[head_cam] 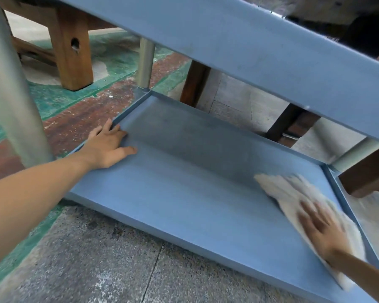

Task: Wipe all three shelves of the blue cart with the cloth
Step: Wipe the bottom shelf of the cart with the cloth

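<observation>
The blue cart's bottom shelf [184, 182] fills the middle of the view, with the shelf above it [260, 51] crossing the top. My left hand [107, 147] rests flat on the bottom shelf's left rim, fingers spread and holding nothing. A whitish cloth [289, 191] lies spread at the shelf's right end. My right hand [322, 228] presses flat on top of the cloth, blurred by motion. Part of the cloth is hidden under that hand.
Grey metal cart posts stand at the left [11, 88], back [146, 62] and right [354, 156]. A wooden bench leg [72, 47] and dark wooden legs [195, 84] stand behind the cart. Speckled grey floor [118, 259] lies in front.
</observation>
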`<state>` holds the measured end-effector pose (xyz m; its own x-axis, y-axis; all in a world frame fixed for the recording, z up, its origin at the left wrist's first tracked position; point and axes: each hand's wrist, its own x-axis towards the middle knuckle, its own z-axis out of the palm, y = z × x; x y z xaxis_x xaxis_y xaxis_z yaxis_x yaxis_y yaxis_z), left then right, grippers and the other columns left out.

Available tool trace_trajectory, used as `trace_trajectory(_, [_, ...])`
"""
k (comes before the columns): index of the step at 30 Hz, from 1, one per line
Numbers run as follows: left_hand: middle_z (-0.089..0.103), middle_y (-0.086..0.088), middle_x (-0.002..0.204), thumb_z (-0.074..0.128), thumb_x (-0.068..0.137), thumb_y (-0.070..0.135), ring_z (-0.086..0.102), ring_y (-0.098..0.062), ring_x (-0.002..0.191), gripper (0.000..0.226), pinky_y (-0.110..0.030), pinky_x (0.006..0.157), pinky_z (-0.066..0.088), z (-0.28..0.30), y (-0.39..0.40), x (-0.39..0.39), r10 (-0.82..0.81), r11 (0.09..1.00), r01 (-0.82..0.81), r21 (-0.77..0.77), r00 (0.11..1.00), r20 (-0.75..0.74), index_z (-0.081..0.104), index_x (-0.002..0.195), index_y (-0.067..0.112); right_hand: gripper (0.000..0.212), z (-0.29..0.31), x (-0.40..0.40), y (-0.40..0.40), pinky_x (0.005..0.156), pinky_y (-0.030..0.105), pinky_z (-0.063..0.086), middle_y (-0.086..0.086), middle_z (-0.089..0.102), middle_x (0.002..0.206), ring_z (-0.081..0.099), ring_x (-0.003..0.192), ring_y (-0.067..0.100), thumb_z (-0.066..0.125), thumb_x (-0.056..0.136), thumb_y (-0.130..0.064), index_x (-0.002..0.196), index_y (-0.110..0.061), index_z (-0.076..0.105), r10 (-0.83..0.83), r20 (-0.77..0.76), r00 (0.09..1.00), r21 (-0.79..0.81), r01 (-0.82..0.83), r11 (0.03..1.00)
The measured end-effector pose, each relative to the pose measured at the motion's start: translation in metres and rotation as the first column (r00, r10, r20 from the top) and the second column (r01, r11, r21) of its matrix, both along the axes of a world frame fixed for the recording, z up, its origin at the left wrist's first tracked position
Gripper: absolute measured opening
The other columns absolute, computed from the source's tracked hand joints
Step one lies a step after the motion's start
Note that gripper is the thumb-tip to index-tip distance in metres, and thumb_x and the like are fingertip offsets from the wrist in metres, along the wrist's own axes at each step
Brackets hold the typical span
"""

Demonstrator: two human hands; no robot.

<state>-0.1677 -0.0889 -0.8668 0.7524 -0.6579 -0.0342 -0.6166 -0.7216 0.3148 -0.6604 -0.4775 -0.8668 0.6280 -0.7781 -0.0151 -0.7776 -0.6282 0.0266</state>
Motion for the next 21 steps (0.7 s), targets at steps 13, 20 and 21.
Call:
trace_trajectory(13, [0.061,-0.008,0.133,0.028,0.066,0.086,0.060,-0.036,0.112,0.070,-0.051,0.105,0.042,0.051,-0.005,-0.012,0.271,0.655,-0.617,-0.438,0.732,-0.625,0.061,0.108,0.042,0.051,-0.011,0.066,0.083,0.129,0.033,-0.006,-0.015,-0.008,0.171,-0.015,0.156,0.005,0.001,0.087,-0.070,0.138,-0.073,0.004,0.159,0.016,0.987,0.163,-0.160,0.974])
trace_trajectory(20, [0.056,-0.002,0.142,0.026,0.056,0.092,0.056,-0.034,0.122,0.089,-0.053,0.108,0.039,0.042,-0.003,-0.003,0.224,0.592,-0.680,-0.432,0.654,-0.723,0.057,0.126,0.046,0.039,-0.005,0.222,0.211,0.122,0.030,-0.023,-0.033,-0.024,0.163,-0.033,0.150,-0.003,0.003,0.100,-0.069,0.135,-0.086,0.002,0.704,0.084,0.705,0.233,-0.701,0.674])
trace_trajectory(21, [0.056,-0.001,0.143,0.027,0.056,0.092,0.055,-0.033,0.123,0.091,-0.053,0.109,0.038,0.042,-0.004,-0.003,0.194,0.583,-0.677,-0.448,0.652,-0.733,0.056,0.129,0.047,0.038,-0.007,0.243,0.229,0.123,0.033,-0.022,-0.031,-0.022,0.165,-0.032,0.151,-0.001,0.004,0.102,-0.069,0.136,-0.085,0.003,0.772,0.102,0.627,0.234,-0.769,0.594])
